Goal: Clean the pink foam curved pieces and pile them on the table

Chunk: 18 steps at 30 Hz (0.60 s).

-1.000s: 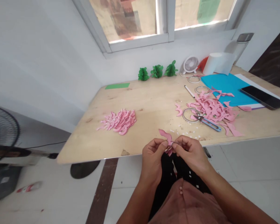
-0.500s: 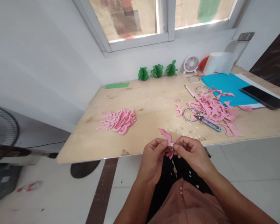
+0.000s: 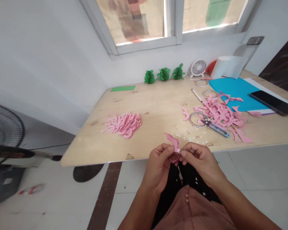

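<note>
Just over the table's front edge, my left hand point(image 3: 161, 159) pinches a wavy pink paper cutout point(image 3: 173, 140) between thumb and fingers. More pink paper hangs below the fingertips, partly hidden. My right hand point(image 3: 198, 159) is closed in a pinch at the right edge of the same cutout, where a small pale patch shows between the two thumbs. What exactly its fingertips grip there is too small to make out. Left of my hands lies a heap of similar pink cutouts point(image 3: 126, 124). Blue-handled thread snips point(image 3: 217, 128) rest to the right, across a tape roll point(image 3: 191, 123).
Pink paper scraps point(image 3: 222, 111) cover the right side of the table point(image 3: 91, 145). Behind them are blue sheets point(image 3: 237, 91), a phone point(image 3: 273, 101) and a white pen point(image 3: 196, 95). Green paper shapes point(image 3: 164, 74) and a small fan point(image 3: 198, 68) stand along the wall.
Both hands stay pinched at the pink cutout, with the right fingertips shifted slightly at its edge. The pale patch between the thumbs looks a little different. The whole view has shifted slightly.
</note>
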Motion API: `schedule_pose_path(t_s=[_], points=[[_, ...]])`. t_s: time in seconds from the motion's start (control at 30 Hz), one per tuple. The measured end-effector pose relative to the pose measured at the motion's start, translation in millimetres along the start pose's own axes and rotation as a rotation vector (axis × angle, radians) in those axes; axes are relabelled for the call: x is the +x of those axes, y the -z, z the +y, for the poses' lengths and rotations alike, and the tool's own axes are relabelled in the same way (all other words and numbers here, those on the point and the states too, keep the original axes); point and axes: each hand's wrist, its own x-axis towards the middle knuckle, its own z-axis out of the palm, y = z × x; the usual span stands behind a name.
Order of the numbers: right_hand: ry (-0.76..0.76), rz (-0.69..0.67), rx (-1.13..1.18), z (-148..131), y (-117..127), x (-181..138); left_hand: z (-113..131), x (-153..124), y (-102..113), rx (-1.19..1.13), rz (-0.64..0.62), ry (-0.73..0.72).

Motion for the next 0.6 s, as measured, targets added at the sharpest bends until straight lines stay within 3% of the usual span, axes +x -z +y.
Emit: schedule_pose_path(t_s=[0.2, 0.33, 0.6], points=[[0.072, 0.009, -0.177, 5, 2, -5, 4, 1, 1, 0.045, 0.034, -0.009], [0.119, 0.146, -0.298, 6, 4, -7, 12, 3, 2, 0.176, 0.055, -0.015], [-0.004, 0.049, -0.065, 8, 5, -3, 19, 7, 2, 0.321, -0.02, -0.009]])
